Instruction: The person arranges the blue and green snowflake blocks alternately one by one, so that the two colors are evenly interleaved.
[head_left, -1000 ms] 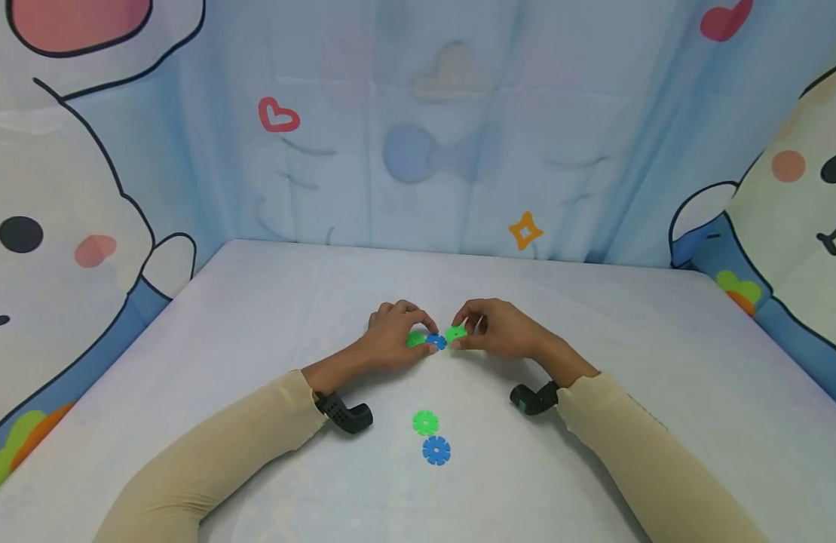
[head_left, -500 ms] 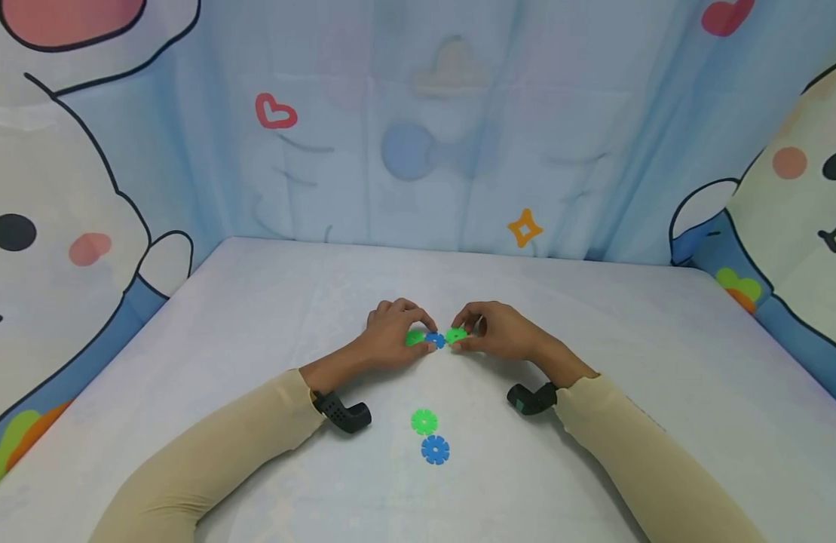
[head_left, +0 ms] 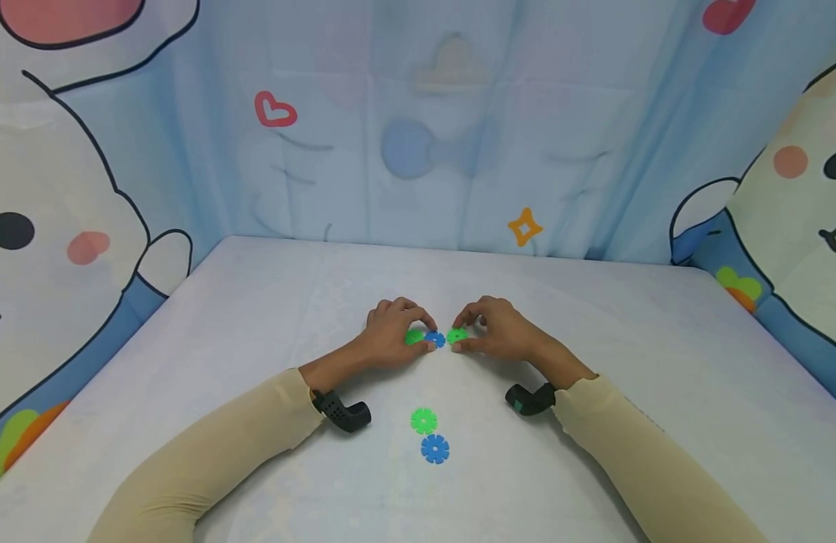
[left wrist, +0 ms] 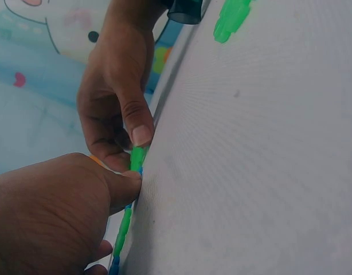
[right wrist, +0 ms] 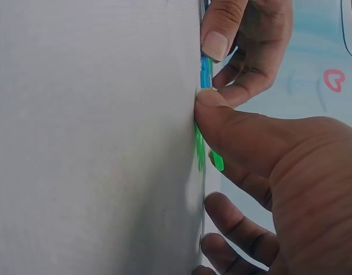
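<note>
In the head view my left hand (head_left: 395, 335) pinches a blue notched plastic disc (head_left: 434, 340) between thumb and forefinger. A green notched disc (head_left: 414, 336) adjoins its left side, partly behind the hand. From the left wrist, a green disc edge (left wrist: 123, 234) and a blue edge (left wrist: 114, 266) run in line beneath that hand. My right hand (head_left: 497, 329) pinches another green disc (head_left: 457, 335) by its edges, just right of the blue one. In the head view a narrow gap seems to part these two; the fingers partly hide their facing edges up close.
Nearer the front, a loose green disc (head_left: 424, 421) and a loose blue disc (head_left: 434, 449) lie close together on the white tablecloth (head_left: 309, 483). A patterned blue curtain (head_left: 363, 188) stands behind the table. Each wrist wears a black camera mount (head_left: 346, 412).
The green disc in my right hand came close to the blue disc's edge, then drew back very slightly to the right. My left hand has stayed almost still; the head view shifted a little.
</note>
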`<state>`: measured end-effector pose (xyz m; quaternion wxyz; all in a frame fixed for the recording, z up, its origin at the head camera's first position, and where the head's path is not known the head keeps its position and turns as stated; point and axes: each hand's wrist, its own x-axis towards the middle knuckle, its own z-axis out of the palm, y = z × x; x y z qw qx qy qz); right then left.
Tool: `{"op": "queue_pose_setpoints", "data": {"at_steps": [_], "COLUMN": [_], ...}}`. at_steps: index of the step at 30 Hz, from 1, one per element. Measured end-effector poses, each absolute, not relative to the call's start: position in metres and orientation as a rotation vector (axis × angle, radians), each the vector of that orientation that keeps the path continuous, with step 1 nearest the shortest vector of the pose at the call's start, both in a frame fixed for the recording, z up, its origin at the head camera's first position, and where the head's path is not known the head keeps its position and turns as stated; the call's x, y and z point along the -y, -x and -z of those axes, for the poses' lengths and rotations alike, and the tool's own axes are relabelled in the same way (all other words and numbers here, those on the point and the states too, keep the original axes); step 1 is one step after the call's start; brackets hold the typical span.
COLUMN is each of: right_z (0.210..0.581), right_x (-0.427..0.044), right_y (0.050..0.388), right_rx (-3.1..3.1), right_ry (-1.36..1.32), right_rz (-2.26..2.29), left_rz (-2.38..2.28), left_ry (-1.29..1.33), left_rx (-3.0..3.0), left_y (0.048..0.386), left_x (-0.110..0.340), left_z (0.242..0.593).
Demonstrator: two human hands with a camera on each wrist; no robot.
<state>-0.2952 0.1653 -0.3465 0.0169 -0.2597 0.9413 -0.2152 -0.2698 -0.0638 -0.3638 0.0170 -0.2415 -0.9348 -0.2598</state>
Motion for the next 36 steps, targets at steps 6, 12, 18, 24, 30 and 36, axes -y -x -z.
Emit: {"op": "queue_pose_setpoints", "data": {"at_steps": [6, 12, 18, 24, 30, 36], "right_z": [0.347, 0.3463, 0.3467, 0.3458, 0.3458, 0.3464], "right_x": [-0.166, -0.1665, -0.1662, -0.1651, -0.166, -0.1665], "right_y": [0.2942, 0.2929, 0.2933, 0.293, 0.2917, 0.2915], "right_rx": [-2.926, -2.919, -2.908, -2.89, -2.882, -2.879], "right_ry": [0.801, 0.799, 0.784, 0.713, 0.7, 0.697], "right_rz": [0.674, 0.673, 0.697, 0.697, 0.699, 0.697], "left_rz": [0.812, 0.806, 0.816, 0.813, 0.8, 0.805], "left_ry": [0.75, 0.75, 0.755, 0.75, 0.742, 0.749], "left_rx": [2.911, 2.914, 2.908, 2.906, 2.909, 2.909], "left_y": [0.27, 0.2702, 0.2699, 0.2706, 0.2717, 0.2716], "left_x": [0.0639, 0.0641, 0.0642, 0.0641, 0.0642, 0.0644], "left_z": [0.364, 0.3646, 0.3641, 0.3645, 0.3663, 0.3658]}}
